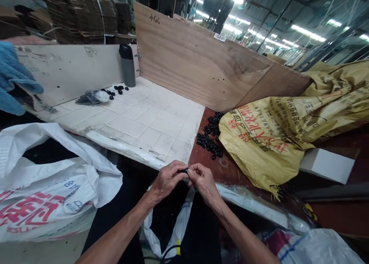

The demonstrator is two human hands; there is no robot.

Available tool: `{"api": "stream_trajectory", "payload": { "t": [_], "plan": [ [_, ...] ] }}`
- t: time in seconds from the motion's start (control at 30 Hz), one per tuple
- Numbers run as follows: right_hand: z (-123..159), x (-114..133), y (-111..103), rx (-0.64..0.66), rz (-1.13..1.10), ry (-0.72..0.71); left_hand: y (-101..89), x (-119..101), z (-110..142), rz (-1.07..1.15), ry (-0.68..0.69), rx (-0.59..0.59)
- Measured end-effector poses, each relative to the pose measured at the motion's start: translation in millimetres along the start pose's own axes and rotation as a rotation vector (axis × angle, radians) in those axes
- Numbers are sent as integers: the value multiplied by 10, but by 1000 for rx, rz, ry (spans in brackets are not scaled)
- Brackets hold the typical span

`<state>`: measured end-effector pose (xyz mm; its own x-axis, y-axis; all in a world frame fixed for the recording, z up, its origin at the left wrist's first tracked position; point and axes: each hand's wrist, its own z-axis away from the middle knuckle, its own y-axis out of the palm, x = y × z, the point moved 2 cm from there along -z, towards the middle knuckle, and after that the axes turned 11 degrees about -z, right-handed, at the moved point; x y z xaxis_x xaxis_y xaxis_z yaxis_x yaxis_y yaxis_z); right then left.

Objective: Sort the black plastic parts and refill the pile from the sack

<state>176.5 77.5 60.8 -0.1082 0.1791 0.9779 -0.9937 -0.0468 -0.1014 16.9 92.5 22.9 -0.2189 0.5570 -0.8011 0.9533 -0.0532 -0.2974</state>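
Note:
Close together at the table's front edge, my left hand [170, 179] and my right hand [203, 181] both pinch one small black piece [186, 171]. Fingers cover most of it, so its exact kind does not show. Beyond my right hand, a heap of small black pieces [210, 143] lies on the red-brown tabletop [198, 160], beside a yellow woven sack [259, 141]. Below my hands, an open white bag [184, 214] hangs at the edge, dark inside.
On the white tiled surface [155, 118] stand a grey flask [127, 66] and a clear plastic bag [92, 97] near loose black pieces. Wooden boards [201, 60] wall the back. A white woven sack [57, 187] is at left, a white box [328, 164] at right.

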Motion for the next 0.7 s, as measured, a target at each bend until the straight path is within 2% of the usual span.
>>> {"api": "stream_trajectory", "payload": {
  "t": [0.1, 0.2, 0.27, 0.37, 0.43, 0.53, 0.6, 0.7],
  "plan": [
    [303, -93, 109, 8, -90, 126, -38, -143, 362, -152, 181, -42],
    [516, -203, 181, 51, -227, 271, -63, -213, 625, -268, 269, -5],
    [605, -293, 202, 79, -279, 347, -65, -205, 730, -285, 252, 77],
    [705, -423, 168, 28, -237, 352, -61, -140, 852, -313, 149, 290],
    [767, -475, 96, -3, -166, 306, -95, -88, 956, -403, 88, 398],
    [855, -459, -129, -37, -46, 186, -255, -40, 1152, -525, 34, 382],
    [898, -391, -396, -119, 82, 50, -424, -46, 1289, -547, -7, 314],
    [907, -269, -960, -296, 463, -283, -712, -124, 1454, -590, -60, 217]
  ]
}}
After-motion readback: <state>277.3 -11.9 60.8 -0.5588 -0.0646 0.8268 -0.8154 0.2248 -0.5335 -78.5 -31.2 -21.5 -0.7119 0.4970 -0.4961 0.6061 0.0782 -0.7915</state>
